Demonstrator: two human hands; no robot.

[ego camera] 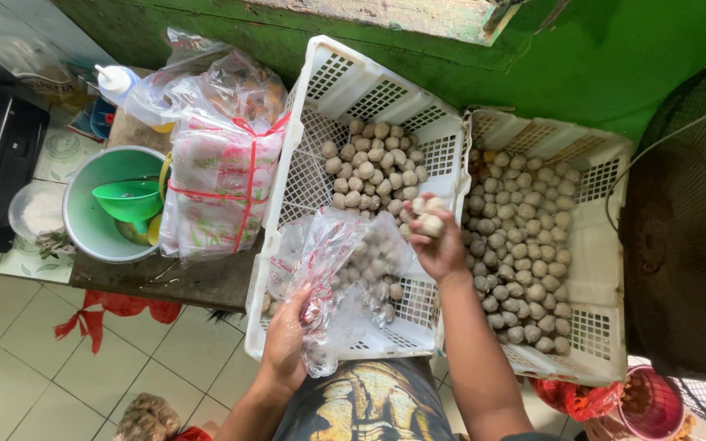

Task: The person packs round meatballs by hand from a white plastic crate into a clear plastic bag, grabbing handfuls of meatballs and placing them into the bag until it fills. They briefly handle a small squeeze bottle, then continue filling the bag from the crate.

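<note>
A: While the left hand pinches the thin plastic bag over the left crate, what's in the right hand?

B: Fingers closed round several meatballs; they look small, light, springy. The bag is limp, best gripped at the rim.

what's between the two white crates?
Nothing loose. The left crate and right crate stand wall to wall; the right hand hovers over that seam, head view.

Bare forearms, dark shirt with a golden printed figure.

Green funnel in metal bowl
</note>
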